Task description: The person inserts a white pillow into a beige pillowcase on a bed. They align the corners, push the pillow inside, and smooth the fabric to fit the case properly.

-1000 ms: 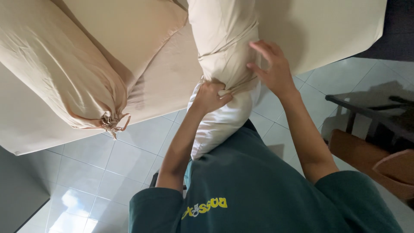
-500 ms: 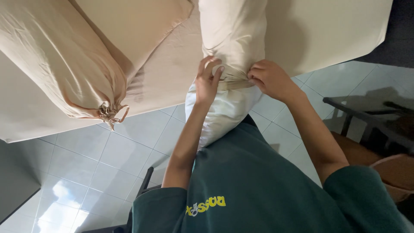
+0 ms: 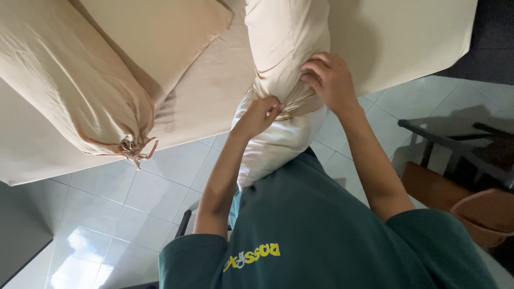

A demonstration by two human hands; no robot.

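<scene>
A white pillow point(image 3: 273, 147) sticks partway out of a beige pillowcase point(image 3: 284, 43) and leans from the bed edge against my chest. My left hand point(image 3: 258, 115) pinches the bunched open edge of the case on the left side. On the right side, my right hand point(image 3: 329, 80) grips the same gathered edge with curled fingers. The pillow's lower white end hangs bare below both hands, just above my green shirt.
A beige bolster point(image 3: 75, 91) with a tied end point(image 3: 134, 147) lies on the bed's beige sheet point(image 3: 214, 91) at left. Pale floor tiles point(image 3: 134, 198) run below the bed. A dark frame point(image 3: 450, 142) and a brown seat point(image 3: 482, 211) stand at right.
My right hand has gone from lying on the pillow's side to gripping the gathered case edge. The left hand has kept its hold, and the fabric is bunched tighter between both hands.
</scene>
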